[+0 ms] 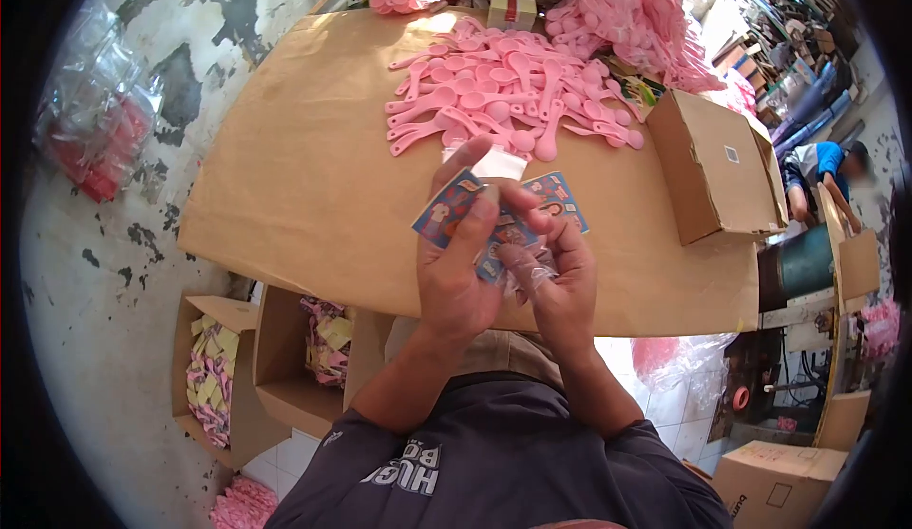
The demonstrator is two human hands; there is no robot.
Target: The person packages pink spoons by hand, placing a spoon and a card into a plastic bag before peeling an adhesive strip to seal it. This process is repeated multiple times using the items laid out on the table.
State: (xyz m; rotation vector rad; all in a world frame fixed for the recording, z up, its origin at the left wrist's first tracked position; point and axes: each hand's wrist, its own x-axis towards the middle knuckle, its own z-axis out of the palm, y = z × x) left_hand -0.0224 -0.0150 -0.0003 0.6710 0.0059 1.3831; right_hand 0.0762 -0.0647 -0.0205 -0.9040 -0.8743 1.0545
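Observation:
Both of my hands are in front of my chest, over the near edge of the brown table. My left hand is closed on small blue printed cards, its index finger pointing up. My right hand pinches clear plastic beside the left fingers. More blue cards fan out behind the right fingers. A white piece shows just beyond my hands. Past it lies a heap of pink plastic spoons.
A cardboard box stands at the table's right; pink bagged items are piled at the back. Open boxes with wrapped pieces sit below left. A person sits at far right. Clear bags hang on the left wall.

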